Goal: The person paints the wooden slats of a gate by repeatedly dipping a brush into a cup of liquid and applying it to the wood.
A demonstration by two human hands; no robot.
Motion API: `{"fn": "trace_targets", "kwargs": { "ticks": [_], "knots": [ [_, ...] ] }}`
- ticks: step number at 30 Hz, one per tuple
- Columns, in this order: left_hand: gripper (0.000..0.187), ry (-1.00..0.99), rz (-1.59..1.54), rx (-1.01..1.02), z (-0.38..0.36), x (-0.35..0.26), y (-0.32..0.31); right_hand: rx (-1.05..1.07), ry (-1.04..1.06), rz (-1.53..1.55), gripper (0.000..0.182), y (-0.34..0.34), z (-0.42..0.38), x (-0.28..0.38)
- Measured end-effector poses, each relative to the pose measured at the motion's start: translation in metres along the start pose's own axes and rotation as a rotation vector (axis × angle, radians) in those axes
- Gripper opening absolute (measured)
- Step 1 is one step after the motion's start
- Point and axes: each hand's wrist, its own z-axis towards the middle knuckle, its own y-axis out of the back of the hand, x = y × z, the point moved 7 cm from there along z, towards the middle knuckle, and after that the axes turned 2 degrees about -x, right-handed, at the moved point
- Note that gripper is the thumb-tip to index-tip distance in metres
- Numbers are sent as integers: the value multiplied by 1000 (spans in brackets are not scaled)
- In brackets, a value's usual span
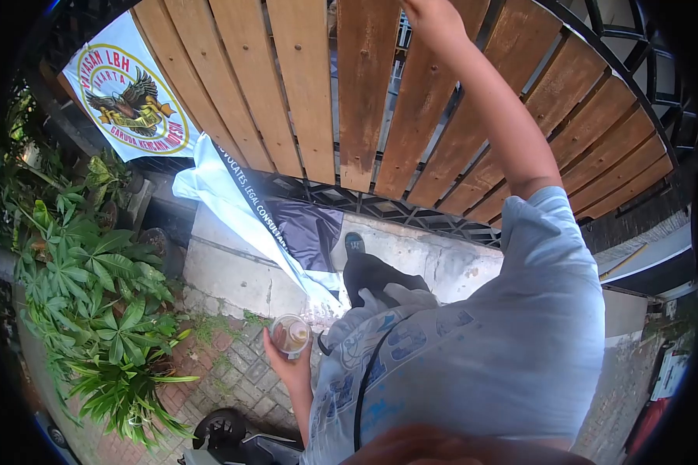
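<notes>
My left hand (284,361) is low and out to the left, its fingers wrapped round a clear plastic cup (291,333). Something brownish shows inside the cup, too blurred to name. My right arm stretches up across a wooden slatted gate (304,93). At the top edge of the view is my right hand (429,11), in front of the slats. Its fingers are mostly cut off, so I cannot see whether they grip anything. A white and black printed banner (244,205) hangs from the gate's left side and sags in folds down to the pale concrete.
Leafy green plants (105,310) crowd the left. A concrete ledge (457,263) runs along the gate's foot, with one shoe (354,243) on it. Grey paving bricks (244,372) lie below. Part of a motorbike (221,430) stands at the bottom.
</notes>
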Motion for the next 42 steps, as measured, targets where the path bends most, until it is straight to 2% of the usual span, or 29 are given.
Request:
{"fn": "trace_targets", "kwargs": {
  "ticks": [3,5,12,18,28,32,36,38,39,41,42],
  "knots": [
    [110,23,-20,-7,4,2,3,-53,12,25,34,14,4,2],
    [111,27,-25,-12,5,5,8,-76,106,-132,31,-3,-20,-1],
    [113,30,-32,-5,4,12,24,367,-5,-19,30,-86,-143,15],
    [113,75,-36,-30,-1,18,36,550,-57,49,30,-135,-234,32],
    [112,146,25,-16,-16,27,24,797,-313,138,28,-230,-374,49],
    [111,184,86,-12,-23,19,21,790,-354,178,28,-252,-409,57],
    [110,250,120,17,-33,25,21,991,-479,172,29,-279,-469,60],
    [110,272,128,13,-32,25,19,1227,-728,165,31,-293,-528,58],
    [109,281,120,7,-31,25,18,1110,-781,321,33,-282,-543,70],
    [109,269,139,27,-25,22,14,1090,-736,425,33,-260,-601,93],
    [109,248,146,36,-22,20,12,1180,-765,465,35,-233,-616,111]
  ]
}}
